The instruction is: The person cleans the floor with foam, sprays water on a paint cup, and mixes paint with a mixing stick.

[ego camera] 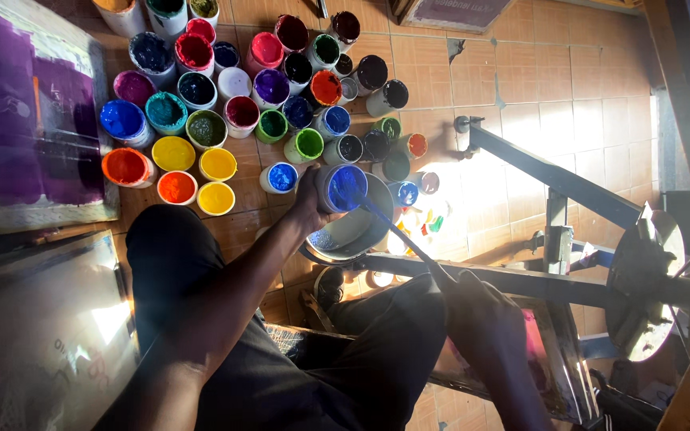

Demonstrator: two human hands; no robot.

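The left hand [307, 199] closes its grip on a tilted blue-paint tub [340, 187] over a grey bowl [353, 231]; the right hand [473, 307], apparently clenched, holds a long stirring stick [397, 231] dipping into it.

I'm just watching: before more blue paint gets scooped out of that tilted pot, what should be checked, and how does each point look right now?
1. Left hand grips the blue paint pot: ok.
2. Pot mouth tilted over the metal bowl: ok.
3. Right hand holds the stick firmly: ok.
4. Stick tip inside the pot's blue paint: ok.
5. How much paint remains in the pot: cannot tell.
6. Neighbouring small blue pot standing upright: ok.
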